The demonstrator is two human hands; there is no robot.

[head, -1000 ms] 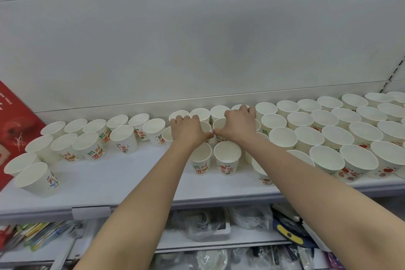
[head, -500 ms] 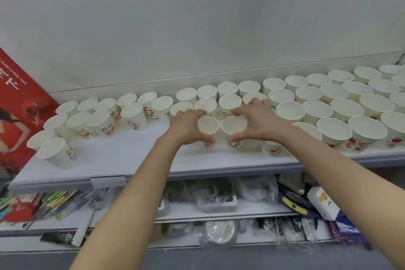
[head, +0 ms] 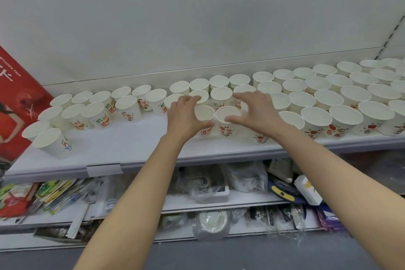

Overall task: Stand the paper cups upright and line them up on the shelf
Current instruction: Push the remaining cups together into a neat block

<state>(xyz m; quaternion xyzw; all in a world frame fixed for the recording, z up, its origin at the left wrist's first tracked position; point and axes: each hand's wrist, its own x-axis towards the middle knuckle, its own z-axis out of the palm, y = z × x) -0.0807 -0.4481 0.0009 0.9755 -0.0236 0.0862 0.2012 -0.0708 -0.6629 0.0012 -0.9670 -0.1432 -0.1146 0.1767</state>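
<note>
Many white paper cups with red and green print stand upright on the white shelf (head: 131,144). On the right they sit in tight rows (head: 328,98); on the left is a looser group (head: 96,114). Two cups stand side by side in front of the middle rows. My left hand (head: 185,117) curls round the left cup (head: 204,113), thumb at its front. My right hand (head: 257,110) is spread beside the right cup (head: 228,114). Its thumb touches the front rim and its fingers reach over the cups behind.
A red poster (head: 15,98) leans at the shelf's left end, with two cups (head: 51,143) tilted near it. Bare shelf lies in front of the left group. The lower shelves (head: 219,201) hold plastic-wrapped goods and packets. A grey back panel rises behind the cups.
The view has shifted a little. My right hand has loosened from its cup and spread its fingers. My left hand still grips the other cup; both cups stay in place.
</note>
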